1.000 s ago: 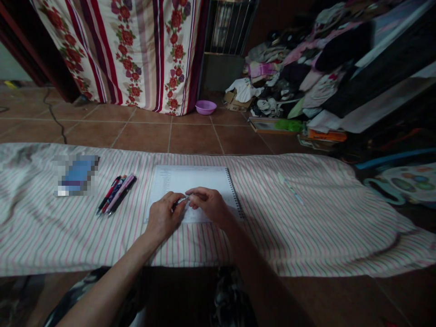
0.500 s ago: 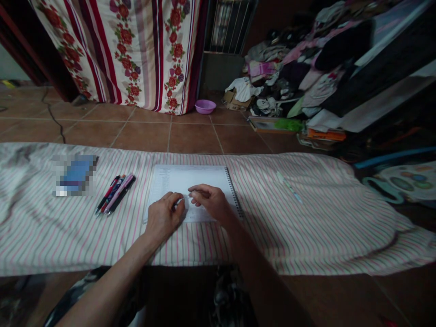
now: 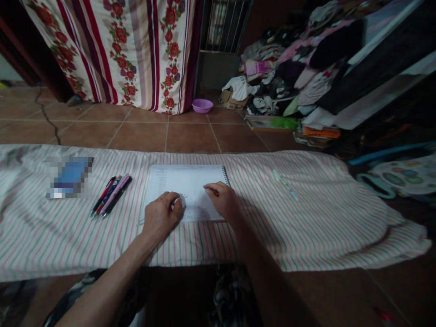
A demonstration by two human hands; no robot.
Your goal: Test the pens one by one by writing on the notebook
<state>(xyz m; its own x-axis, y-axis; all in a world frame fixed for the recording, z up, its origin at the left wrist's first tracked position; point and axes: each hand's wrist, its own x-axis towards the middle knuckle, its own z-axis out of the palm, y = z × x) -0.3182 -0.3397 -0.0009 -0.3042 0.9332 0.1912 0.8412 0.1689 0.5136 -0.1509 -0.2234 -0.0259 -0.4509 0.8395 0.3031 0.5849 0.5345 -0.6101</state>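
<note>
A spiral notebook (image 3: 185, 181) lies open on a striped cloth (image 3: 306, 213) spread over the floor. My left hand (image 3: 162, 217) rests on the notebook's lower left part, fingers curled round a thin pale pen (image 3: 180, 199) whose tip points right. My right hand (image 3: 222, 200) sits on the notebook's right side near the spiral binding. Its fingers are bent and pressed together at the page; whether they hold anything is hidden. The two hands are apart.
Several pens (image 3: 111, 195) lie side by side left of the notebook, beside a blurred blue item (image 3: 70, 177). A pale pen (image 3: 285, 185) lies on the cloth to the right. Beyond are a tiled floor (image 3: 190, 136), a floral curtain (image 3: 136, 50), a purple bowl (image 3: 202, 106) and piled clothes (image 3: 289, 77).
My hands met over one thin pen at the notebook's middle. They have drawn apart: the right hand moved right toward the binding, and the left hand keeps the pen. The view shifted slightly right.
</note>
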